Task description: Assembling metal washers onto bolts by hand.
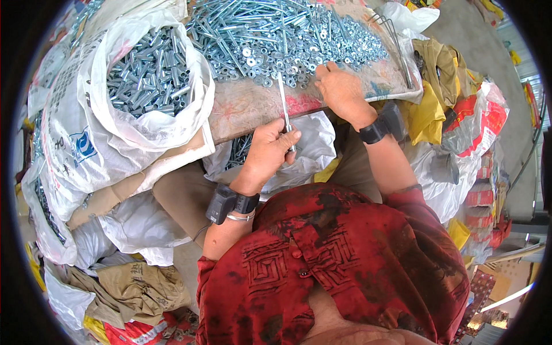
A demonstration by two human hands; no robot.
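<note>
Shiny steel bolt [284,103], long and slim, is being pinched upright by the left hand [269,150]; the right hand [339,89] is pressing curled fingers into flat round washers [299,63] heaped on the counter [247,106].

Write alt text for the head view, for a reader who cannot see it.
The left hand holds a long metal bolt upright while the right hand reaches into a heap of washers and bolts on a worn board. A white sack of metal sleeves stands left.
</note>
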